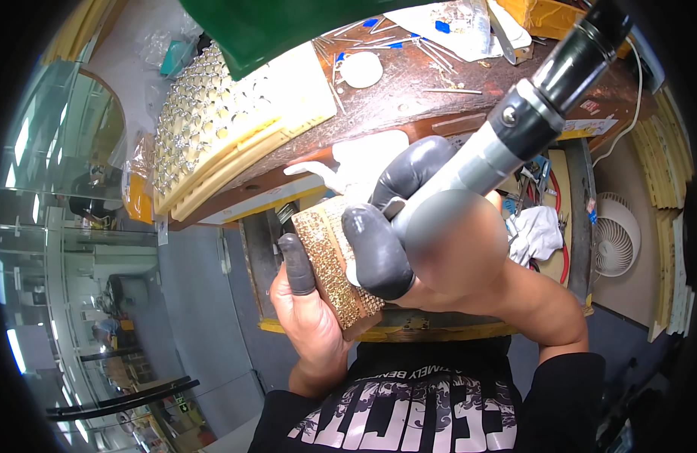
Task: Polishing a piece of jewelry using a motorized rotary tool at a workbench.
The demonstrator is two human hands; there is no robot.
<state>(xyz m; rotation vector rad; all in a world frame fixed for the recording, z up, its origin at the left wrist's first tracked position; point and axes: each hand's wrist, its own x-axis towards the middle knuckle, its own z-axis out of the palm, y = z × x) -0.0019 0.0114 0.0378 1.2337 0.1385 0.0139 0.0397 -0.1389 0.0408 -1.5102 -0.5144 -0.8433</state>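
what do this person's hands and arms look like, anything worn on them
The left hand wears a black finger cover on the thumb. The right hand has smooth, shiny black covers on two digits; part of it is blurred. Both forearms are bare below the short black sleeves of a dark top.

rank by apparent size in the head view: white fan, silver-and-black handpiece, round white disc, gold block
1. Handpiece, perhaps enlarged by nearness to the camera
2. Gold block
3. White fan
4. Round white disc
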